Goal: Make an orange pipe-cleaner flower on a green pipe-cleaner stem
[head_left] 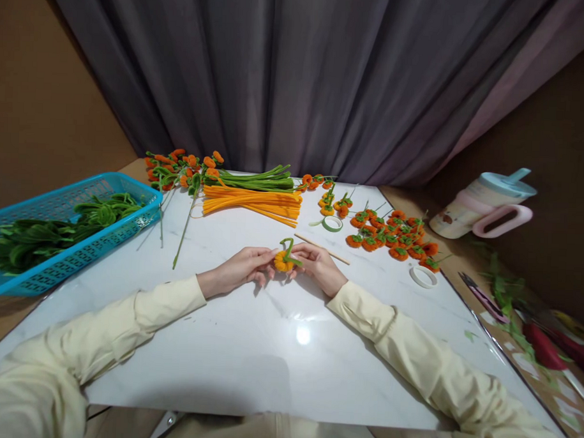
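Observation:
Between my two hands, above the middle of the white table, is a small yellow-orange pumpkin (283, 263) made of fuzzy pipe cleaner, with a green pipe cleaner bent up from its top and out to the right. My left hand (249, 267) pinches its left side. The fingers of my right hand (318, 264) close on the green pipe cleaner at its right. Just beyond my right hand lies a thin wooden stick (336, 252). Farther off are a bundle of orange pipe cleaners (254, 203) and a bundle of green pipe cleaners (259, 181).
At left stands a blue basket (104, 231) of green fuzzy leaves. Orange pumpkins (392, 234) cluster at right, near a green tape roll (332, 224) and a white tape roll (423, 276). A tumbler (465, 209), pink-handled snips (483, 296) and red-handled scissors (543, 346) are beyond the right edge.

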A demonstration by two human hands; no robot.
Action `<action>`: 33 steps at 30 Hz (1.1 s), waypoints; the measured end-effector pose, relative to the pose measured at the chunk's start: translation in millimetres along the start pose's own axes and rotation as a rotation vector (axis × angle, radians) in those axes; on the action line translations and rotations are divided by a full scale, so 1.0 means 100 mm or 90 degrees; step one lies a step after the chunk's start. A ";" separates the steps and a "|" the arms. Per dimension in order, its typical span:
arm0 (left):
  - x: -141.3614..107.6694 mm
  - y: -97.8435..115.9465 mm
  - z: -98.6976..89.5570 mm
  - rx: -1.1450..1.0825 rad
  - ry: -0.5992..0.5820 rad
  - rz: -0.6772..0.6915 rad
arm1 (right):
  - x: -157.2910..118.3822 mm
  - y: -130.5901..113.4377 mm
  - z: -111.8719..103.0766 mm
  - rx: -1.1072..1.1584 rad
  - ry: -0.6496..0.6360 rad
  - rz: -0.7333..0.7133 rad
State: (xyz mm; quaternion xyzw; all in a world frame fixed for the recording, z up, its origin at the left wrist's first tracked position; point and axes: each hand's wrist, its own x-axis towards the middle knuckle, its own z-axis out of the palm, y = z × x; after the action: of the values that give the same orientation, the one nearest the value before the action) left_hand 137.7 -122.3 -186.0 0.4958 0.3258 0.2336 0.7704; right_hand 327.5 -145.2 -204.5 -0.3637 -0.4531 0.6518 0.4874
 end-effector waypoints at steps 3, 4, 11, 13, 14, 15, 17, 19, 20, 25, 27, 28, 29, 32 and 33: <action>0.01 -0.01 0.00 -0.077 -0.015 -0.018 | 0.00 0.00 0.00 0.012 -0.001 0.002; 0.01 -0.02 0.00 -0.108 -0.021 -0.026 | -0.01 0.00 0.00 0.018 -0.002 0.002; -0.01 -0.04 0.05 -0.232 -0.001 -0.063 | 0.00 0.00 0.00 0.027 -0.011 -0.008; -0.01 -0.04 0.08 -0.231 0.017 -0.053 | 0.00 0.01 0.00 0.014 -0.018 -0.009; -0.01 -0.04 0.09 -0.228 0.025 -0.049 | 0.00 0.01 0.00 0.007 -0.020 -0.010; -0.01 -0.04 0.09 -0.224 0.032 -0.045 | 0.00 0.01 0.00 0.000 -0.023 -0.009; -0.01 -0.04 0.10 -0.217 0.039 -0.035 | 0.00 0.01 0.00 -0.009 -0.028 -0.003; 0.00 -0.05 0.08 -0.206 0.035 -0.021 | -0.01 -0.01 0.00 -0.006 -0.032 0.007; 0.01 -0.06 0.07 -0.199 0.031 -0.012 | -0.02 -0.02 0.00 0.000 -0.031 0.012; 0.02 -0.08 0.05 -0.184 0.038 0.009 | -0.04 -0.05 0.03 0.013 -0.026 0.011; 0.01 -0.08 0.05 -0.194 0.044 0.017 | -0.04 -0.05 0.03 0.019 -0.019 0.002; 0.01 -0.07 0.05 -0.201 0.042 0.021 | -0.03 -0.04 0.03 0.028 -0.015 0.001; 0.01 -0.07 0.05 -0.208 0.037 0.021 | -0.03 -0.04 0.02 0.039 -0.012 0.001; 0.02 -0.06 0.05 -0.226 0.013 0.008 | -0.01 -0.03 -0.01 0.062 -0.016 0.011; 0.02 -0.06 0.05 -0.228 0.008 0.000 | -0.01 -0.02 -0.01 0.064 -0.020 0.016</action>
State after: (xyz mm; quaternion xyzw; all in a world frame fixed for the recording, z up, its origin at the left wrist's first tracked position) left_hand 142.8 -126.2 -190.6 0.3491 0.2837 0.2914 0.8442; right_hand 329.4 -145.3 -202.5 -0.3337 -0.4228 0.6856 0.4898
